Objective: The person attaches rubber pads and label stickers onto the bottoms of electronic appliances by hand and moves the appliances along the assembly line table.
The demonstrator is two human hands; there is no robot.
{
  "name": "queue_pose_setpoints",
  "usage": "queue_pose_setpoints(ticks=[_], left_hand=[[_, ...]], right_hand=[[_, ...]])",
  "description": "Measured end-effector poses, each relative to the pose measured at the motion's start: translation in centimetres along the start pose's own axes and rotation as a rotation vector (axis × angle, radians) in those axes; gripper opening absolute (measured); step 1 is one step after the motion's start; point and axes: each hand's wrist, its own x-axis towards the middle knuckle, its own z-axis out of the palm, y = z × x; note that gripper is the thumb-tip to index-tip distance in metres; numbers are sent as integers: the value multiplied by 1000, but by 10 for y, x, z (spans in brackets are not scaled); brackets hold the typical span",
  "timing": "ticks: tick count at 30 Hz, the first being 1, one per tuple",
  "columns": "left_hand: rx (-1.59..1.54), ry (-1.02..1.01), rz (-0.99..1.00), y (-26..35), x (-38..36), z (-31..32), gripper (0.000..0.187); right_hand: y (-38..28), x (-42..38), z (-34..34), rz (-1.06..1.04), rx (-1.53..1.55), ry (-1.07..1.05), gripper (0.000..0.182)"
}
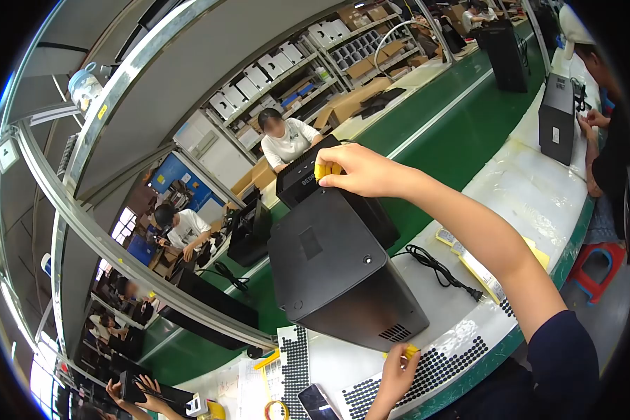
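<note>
A black box-shaped casing [329, 252] stands tilted before me, with a vent grille low on its side and a round spot near one top corner. My right hand [360, 170], yellow covers on its fingertips, is closed at the casing's far top edge; whatever it pinches is too small to tell. My left hand [397, 374], also with yellow fingertip covers, is closed low by the casing, over a sheet of small black round pads [451, 360]. What its fingers hold, if anything, is hidden. Another sheet of pads [294, 364] lies to the left.
A black power cord [441, 273] lies right of the casing. A phone [318, 402] and a yellow tape roll [276, 410] are near the front edge. Beyond runs a green conveyor [427, 150] carrying other black casings. Co-workers sit around; a red stool [595, 273] stands at right.
</note>
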Motion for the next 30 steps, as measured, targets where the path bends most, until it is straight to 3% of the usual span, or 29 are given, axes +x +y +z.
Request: queue_pose_setpoints(ticks=[4, 7, 8, 14, 17, 18, 19, 22, 28, 30], left_hand=[[-579, 43, -124, 25, -12, -12, 24], [-465, 52, -135, 31, -20, -26, 15], [-406, 111, -266, 49, -25, -32, 15], [-251, 472, -91, 93, -26, -70, 10], [-350, 696, 13, 108, -16, -91, 9], [-321, 689, 52, 112, -15, -104, 6], [-462, 720, 257, 110, -6, -111, 19], [-326, 756, 369, 128, 21, -139, 12], [-128, 711, 450, 160, 104, -175, 10], [68, 725, 469, 173, 130, -178, 10]], right_hand=[[12, 13, 3, 44, -14, -91, 20], [11, 17, 3, 35, -64, -138, 17], [10, 19, 3, 19, -93, -151, 16], [5, 14, 4, -81, -258, -123, 16], [-1, 7, 7, -119, -311, -23, 13], [-4, 4, 8, -121, -319, 15, 12], [-6, 0, 8, -146, -308, 38, 11], [-5, -6, 8, -225, -263, 99, 11], [5, -8, 7, -371, -338, 120, 11], [6, -5, 5, -441, -401, 98, 11]])
